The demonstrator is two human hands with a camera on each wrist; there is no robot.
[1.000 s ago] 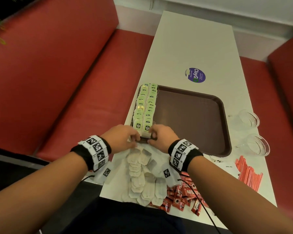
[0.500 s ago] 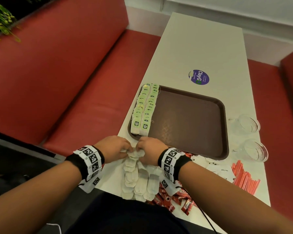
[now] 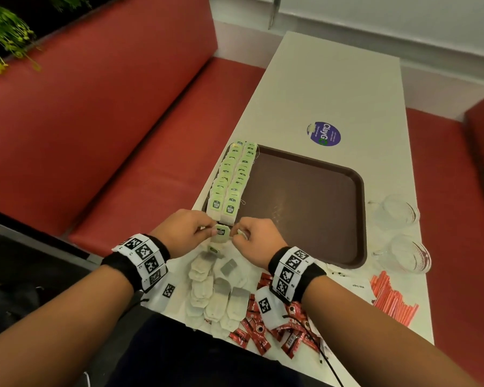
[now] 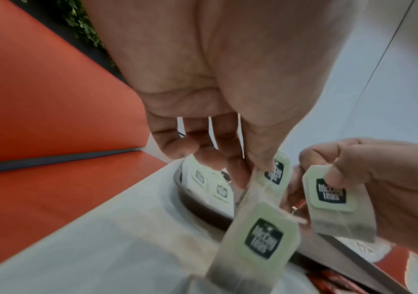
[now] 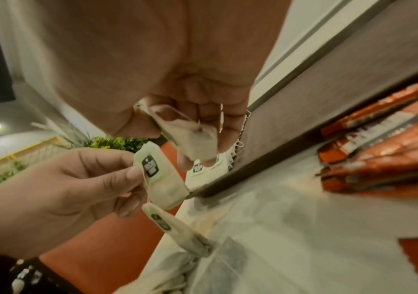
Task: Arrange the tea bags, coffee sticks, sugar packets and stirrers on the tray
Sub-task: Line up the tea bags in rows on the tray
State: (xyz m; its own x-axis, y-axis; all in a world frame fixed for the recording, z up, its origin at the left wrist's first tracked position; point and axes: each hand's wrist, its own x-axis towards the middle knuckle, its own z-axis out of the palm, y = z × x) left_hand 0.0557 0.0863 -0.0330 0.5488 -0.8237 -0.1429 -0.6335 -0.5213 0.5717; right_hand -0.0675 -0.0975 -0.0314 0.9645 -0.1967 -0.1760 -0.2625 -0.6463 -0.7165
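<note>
A brown tray (image 3: 305, 205) carries two rows of green-tagged tea bags (image 3: 232, 177) along its left side. Just short of the tray's near-left corner, my left hand (image 3: 207, 230) pinches a tea bag (image 3: 222, 233) by its top. A second bag (image 4: 260, 238) dangles below that one. My right hand (image 3: 239, 234) pinches another tea bag (image 5: 190, 137) right beside it. Under both hands, loose tea bags (image 3: 215, 289) lie heaped on the table. Red coffee sticks (image 3: 263, 331) lie at the near edge, orange stirrers (image 3: 391, 297) to the right and white sugar packets (image 3: 358, 286) between them.
Two clear glass cups (image 3: 397, 213) (image 3: 408, 255) stand on the white table right of the tray. A purple sticker (image 3: 324, 134) marks the tabletop beyond the tray. Red bench seats (image 3: 109, 121) flank the table on both sides.
Both hands went from the tray's near edge down to the loose pile, then rose again toward the tray's corner, each now pinching a tea bag.
</note>
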